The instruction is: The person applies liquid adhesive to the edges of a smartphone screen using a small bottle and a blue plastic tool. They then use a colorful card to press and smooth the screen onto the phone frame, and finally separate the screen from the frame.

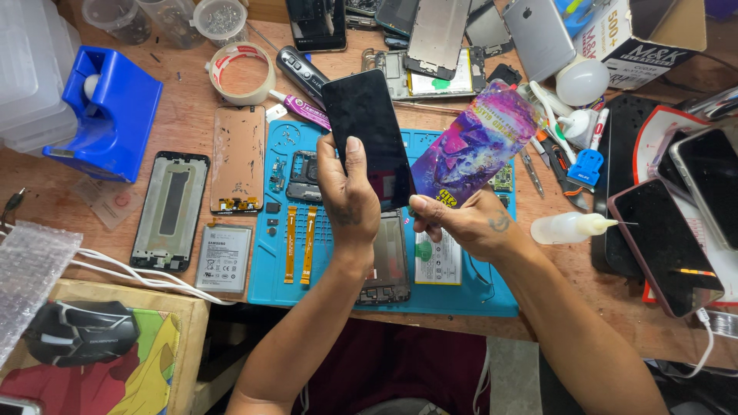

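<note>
- Left hand (350,192) wraps the lower end of a black glass phone panel (369,134), thumb up the near face, fingers behind; panel tilts up and away from the grip, prob. so its face catches the light.
- Right hand (461,223) pinches the bottom corner of a purple printed packet (477,142) btwn thumb and fingers; packet fans up and to the right of that pinch, its near edge just beside the panel's lower edge. Can't tell if they touch.
- Both hands closed on what they carry; neither is free.
- Directly under both grips: blue work mat (492,296), w/ an opened phone frame (388,261) below the left wrist and two orange flex strips (300,242) just left of it. Parts laid flat in rows, seemingly to keep them sorted.
- Right of the right hand: small squeeze bottle (569,227) lying on its side, needle tip pointing away from the hand; near it a dark phone (665,246).
- Left of the left grip, off the mat: battery (224,257), bare frame (171,209).
- Room: air above the mat is open; bench edge lies close under the forearms, clutter crowds the far side.
</note>
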